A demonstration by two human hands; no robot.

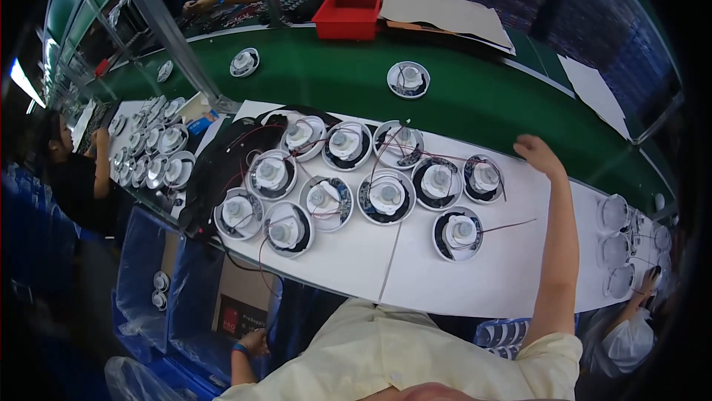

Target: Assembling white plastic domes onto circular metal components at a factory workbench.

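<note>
— What's nearest?
— The left hand (256, 342), low beside a box (245, 305) under the bench; grip not visible.
— And on the white bench (512, 267)?
— Round lamp units (386, 196) in rows, wires trailing. The right hand (538, 155) rests at the far edge, fingers loosely curled, holding nothing.
— Beyond?
— A green belt (326, 78) carrying single units, then a red tray (347, 14).

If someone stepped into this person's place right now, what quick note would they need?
Right hand: stretched to the far edge of the white table, holding nothing that shows.
Left hand: down below the table by the blue bins; whether it holds anything cannot be told.
Round wired units: about a dozen clustered mid-table, one apart.
Two more units lie on the green belt.
Done or left: cannot tell.
</note>
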